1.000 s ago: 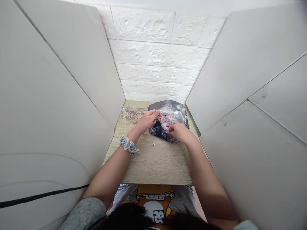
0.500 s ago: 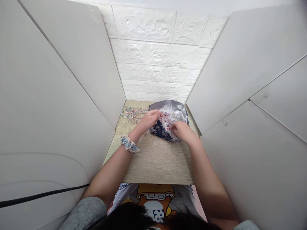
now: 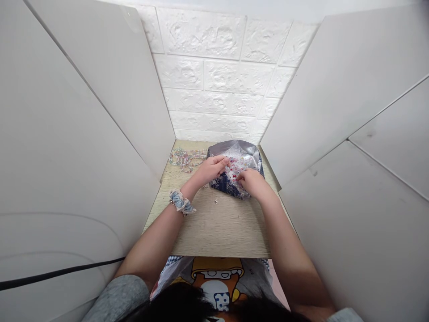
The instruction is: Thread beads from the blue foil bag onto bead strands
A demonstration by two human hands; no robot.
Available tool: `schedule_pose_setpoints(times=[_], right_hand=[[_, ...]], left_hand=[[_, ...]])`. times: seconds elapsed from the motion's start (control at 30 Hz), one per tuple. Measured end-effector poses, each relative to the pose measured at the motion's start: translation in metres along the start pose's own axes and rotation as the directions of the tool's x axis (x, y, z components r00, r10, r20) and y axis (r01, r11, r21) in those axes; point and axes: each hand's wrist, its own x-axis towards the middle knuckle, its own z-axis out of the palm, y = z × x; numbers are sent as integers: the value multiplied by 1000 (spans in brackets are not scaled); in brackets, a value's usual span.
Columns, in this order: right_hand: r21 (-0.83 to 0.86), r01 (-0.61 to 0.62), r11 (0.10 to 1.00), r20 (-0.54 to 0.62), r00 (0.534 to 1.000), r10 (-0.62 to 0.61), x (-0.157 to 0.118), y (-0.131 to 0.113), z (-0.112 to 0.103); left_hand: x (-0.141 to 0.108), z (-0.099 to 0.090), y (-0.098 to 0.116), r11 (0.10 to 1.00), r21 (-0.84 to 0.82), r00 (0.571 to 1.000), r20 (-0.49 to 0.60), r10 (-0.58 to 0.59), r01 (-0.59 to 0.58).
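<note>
A silver-lined bag (image 3: 233, 146) with a dark blue patterned outside lies open at the back of the wooden table, holding many small red, white and clear beads (image 3: 236, 168). Over its left side my left hand (image 3: 214, 167) is pinched, thumb against fingers; whatever is between the fingertips is too small to name. My right hand (image 3: 250, 180) reaches over the bag's right front, fingers curled together at the beads, and what it grips is hidden. Strings of pastel beads (image 3: 186, 159) lie left of the bag.
A tiny shiny piece (image 3: 216, 201) rests on the wooden table (image 3: 221, 232) in front of the bag. White panels (image 3: 134, 89) stand close on both sides, and a white brick-pattern wall (image 3: 221, 80) rises behind. A black cable (image 3: 60, 271) runs at lower left.
My left hand has shifted slightly right over the beads. My right hand has moved slightly left. The bag has stayed in place.
</note>
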Motion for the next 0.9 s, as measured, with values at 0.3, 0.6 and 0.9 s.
schedule_pose_setpoints(times=[0.3, 0.6, 0.9], right_hand=[[-7, -10, 1000, 9, 1000, 10, -1, -5, 0], [-31, -32, 999, 6, 999, 32, -4, -8, 0], [462, 22, 886, -237, 966, 100, 3, -11, -1]], left_hand=[[0, -2, 1, 999, 27, 1000, -13, 28, -28], [0, 0, 0, 993, 117, 997, -73, -5, 14], [1, 0, -2, 993, 93, 994, -90, -69, 77]])
